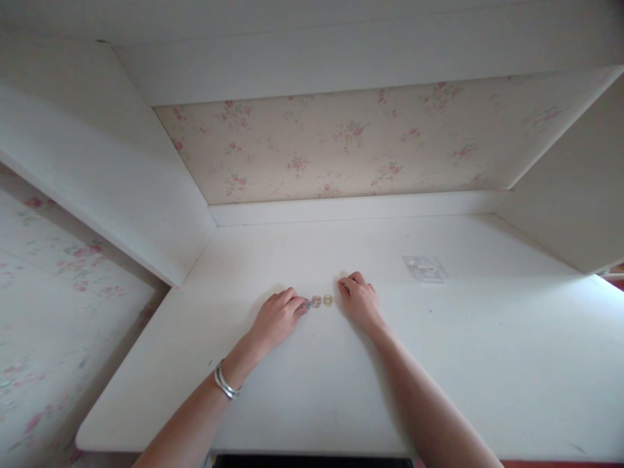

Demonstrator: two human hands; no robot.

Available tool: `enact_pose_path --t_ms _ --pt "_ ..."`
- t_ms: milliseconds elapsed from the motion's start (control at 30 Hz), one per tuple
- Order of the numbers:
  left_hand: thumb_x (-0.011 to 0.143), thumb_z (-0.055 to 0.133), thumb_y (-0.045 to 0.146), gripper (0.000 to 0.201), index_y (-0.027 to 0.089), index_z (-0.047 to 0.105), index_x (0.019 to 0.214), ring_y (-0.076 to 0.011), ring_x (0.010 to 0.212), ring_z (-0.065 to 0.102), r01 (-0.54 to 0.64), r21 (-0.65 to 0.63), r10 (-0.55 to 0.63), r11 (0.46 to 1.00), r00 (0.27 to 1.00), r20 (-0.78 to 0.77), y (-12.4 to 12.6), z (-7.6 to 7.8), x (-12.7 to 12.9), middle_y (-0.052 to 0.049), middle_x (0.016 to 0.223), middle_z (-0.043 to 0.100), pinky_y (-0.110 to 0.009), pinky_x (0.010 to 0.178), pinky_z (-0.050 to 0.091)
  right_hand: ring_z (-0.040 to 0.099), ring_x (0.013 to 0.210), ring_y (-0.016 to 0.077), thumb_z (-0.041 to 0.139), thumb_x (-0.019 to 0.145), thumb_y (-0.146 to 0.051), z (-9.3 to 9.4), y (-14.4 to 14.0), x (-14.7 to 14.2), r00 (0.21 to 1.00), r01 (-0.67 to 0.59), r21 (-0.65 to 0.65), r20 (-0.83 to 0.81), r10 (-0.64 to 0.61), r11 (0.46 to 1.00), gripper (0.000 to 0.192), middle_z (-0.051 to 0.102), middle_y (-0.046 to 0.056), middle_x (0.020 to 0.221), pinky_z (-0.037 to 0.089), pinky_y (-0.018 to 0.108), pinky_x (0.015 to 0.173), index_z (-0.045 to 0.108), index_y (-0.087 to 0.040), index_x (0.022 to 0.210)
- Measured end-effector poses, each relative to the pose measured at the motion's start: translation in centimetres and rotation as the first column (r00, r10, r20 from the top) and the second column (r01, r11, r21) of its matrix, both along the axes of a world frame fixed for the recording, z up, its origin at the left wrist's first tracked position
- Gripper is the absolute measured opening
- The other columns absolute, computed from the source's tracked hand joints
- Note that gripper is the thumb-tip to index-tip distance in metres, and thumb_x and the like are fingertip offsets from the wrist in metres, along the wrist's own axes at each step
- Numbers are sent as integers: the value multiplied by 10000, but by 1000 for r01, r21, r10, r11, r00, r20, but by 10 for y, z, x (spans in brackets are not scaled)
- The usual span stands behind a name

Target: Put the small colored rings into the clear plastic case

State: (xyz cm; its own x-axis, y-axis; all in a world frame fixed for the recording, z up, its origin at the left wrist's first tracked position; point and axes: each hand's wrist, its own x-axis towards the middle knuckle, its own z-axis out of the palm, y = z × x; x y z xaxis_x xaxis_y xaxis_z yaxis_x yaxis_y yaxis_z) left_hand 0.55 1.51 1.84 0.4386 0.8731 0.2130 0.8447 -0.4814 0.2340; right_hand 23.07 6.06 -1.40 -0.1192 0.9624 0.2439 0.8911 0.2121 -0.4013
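Three small see-through rings, perhaps coil hair ties, lie in a short row on the white desk. The leftmost is a bluish-grey ring, partly covered by the thumb and fingertips of my left hand, which are closed on it. Beside it sit a pinkish ring and, at the right end, a yellowish ring. My right hand rests just right of the yellowish ring, apart from it. Its fingers are curled together, and whatever they may hold is hidden.
A clear plastic packet lies flat on the desk, right of my right hand. White side panels flank the desk, and floral wallpaper covers the back wall. An overhead board hangs above. A dark opening shows at the front edge.
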Motion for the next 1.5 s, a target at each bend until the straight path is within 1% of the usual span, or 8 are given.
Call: enact_pose_path --t_ms 167,367,467,633,767,933,1167,1500 --pt "910 474 323 197 248 642 979 -146 783 564 13 -14 -14 1000 998 -62 -2 2 1 -21 882 565 -288 757 449 559 789 138 405 934 -244 2 -1 0 999 -47 -34 11 47 998 245 566 41 959 370 278 742 649 -224 926" --pt "922 444 299 209 240 641 960 -145 787 576 13 -49 -16 999 998 -57 0 0 3 -23 880 558 -282 753 450 549 788 125 384 946 -267 2 -13 -5 963 -220 17 -159 220 975 247 546 31 922 399 244 730 624 -217 922" --pt "924 436 298 211 235 636 948 -149 785 576 15 -59 -19 998 998 -60 1 1 3 -24 887 554 -283 742 450 548 794 125 404 937 -261 3 -16 -8 951 -259 19 -171 259 966 228 546 28 916 400 251 738 626 -220 906" --pt "927 424 295 206 222 616 942 -156 776 564 20 -63 -25 998 997 -70 -2 4 2 -30 907 544 -289 724 450 554 835 132 409 935 -261 9 -19 -10 956 -280 -16 -102 277 960 224 555 25 931 380 283 770 630 -229 921" --pt "928 417 297 207 215 607 938 -154 767 559 24 -74 -29 997 997 -67 -3 6 2 -34 914 533 -286 714 453 558 844 136 431 928 -317 13 -23 -10 950 -307 -36 -67 304 951 213 560 19 933 364 308 802 631 -246 949" --pt "908 466 316 176 210 604 934 -146 765 561 17 -101 -20 995 999 -34 -1 6 1 -29 929 529 -278 724 459 560 836 141 522 879 -345 9 -23 -10 947 -316 -23 -59 314 948 160 562 18 938 362 314 810 642 -250 927" --pt "916 453 292 174 210 605 940 -145 796 571 21 -121 -19 992 1000 10 -2 3 -1 -29 943 538 -274 746 462 553 818 137 483 893 -280 5 -22 -8 937 -342 11 -68 342 940 164 562 20 921 378 291 773 639 -249 931" --pt "938 393 284 233 221 617 965 -136 772 564 -17 -62 15 998 1000 -27 -1 0 1 -26 915 537 -267 730 463 558 806 143 512 861 -291 11 -30 -6 942 -330 16 -52 331 944 152 558 27 915 400 293 772 646 -246 918"
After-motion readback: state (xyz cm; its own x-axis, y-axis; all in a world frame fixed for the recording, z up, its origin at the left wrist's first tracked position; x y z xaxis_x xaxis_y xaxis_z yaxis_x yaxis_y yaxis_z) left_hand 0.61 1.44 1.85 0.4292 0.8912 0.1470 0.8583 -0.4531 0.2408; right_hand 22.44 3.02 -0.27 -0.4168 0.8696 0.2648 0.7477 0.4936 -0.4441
